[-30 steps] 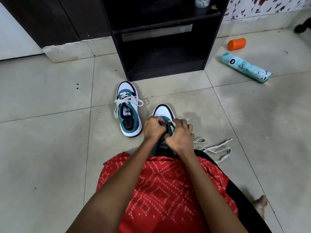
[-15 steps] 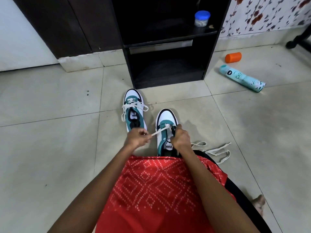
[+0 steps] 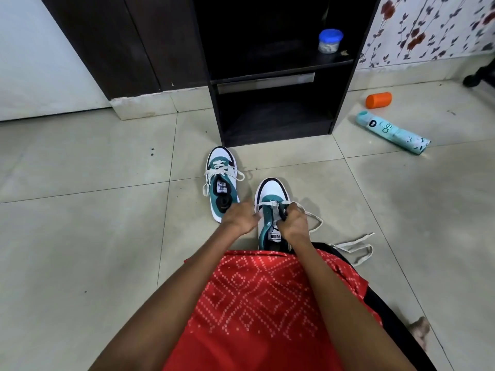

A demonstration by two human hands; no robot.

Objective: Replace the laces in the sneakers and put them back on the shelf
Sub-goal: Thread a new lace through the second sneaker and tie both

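Back from its leftward pull, left hand [image 3: 239, 219] curled beside the teal Puma sneaker [image 3: 270, 195], grip unclear, while right hand [image 3: 293, 223] pinched the white lace [image 3: 274, 203], lacing barely begun, shelf [image 3: 276, 121] at twelve o'clock.

Red patterned cloth [image 3: 257, 303] covers the heel of the nearer white-and-teal sneaker [image 3: 270, 194]; a black object [image 3: 480, 77] at two o'clock runs off-frame.

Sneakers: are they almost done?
About halfway. The far sneaker already looks laced, ends untied. The right hand is pinching a lace on the near sneaker, left hand beside it. Left: finish it, then put both on the shelf.
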